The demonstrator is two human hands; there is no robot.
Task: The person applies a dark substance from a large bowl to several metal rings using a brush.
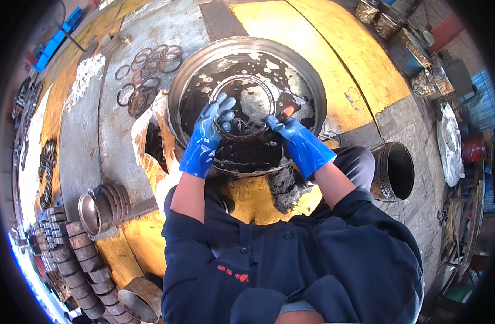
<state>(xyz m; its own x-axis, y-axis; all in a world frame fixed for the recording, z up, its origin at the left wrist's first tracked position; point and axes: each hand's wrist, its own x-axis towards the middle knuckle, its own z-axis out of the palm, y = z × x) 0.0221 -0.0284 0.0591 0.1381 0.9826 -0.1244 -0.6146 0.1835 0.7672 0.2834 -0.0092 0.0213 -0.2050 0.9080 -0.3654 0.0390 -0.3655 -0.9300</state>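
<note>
My left hand, in a blue rubber glove, grips the left side of a thin metal ring, its fingers curled over the edge. The ring is held above a wide round basin of dark liquid with patches of foam. At the ring's right side, my gloved right hand closes thumb and fingers on its edge. Beside that hand's fingers shows a dark thing with a red end; its kind is unclear, and whether the hand holds it I cannot tell.
Several loose rings lie left of the basin, beside a torn sack. Metal collars stand at the left. A dirty bucket lies on its side near my right knee. Dark rags sit before the basin.
</note>
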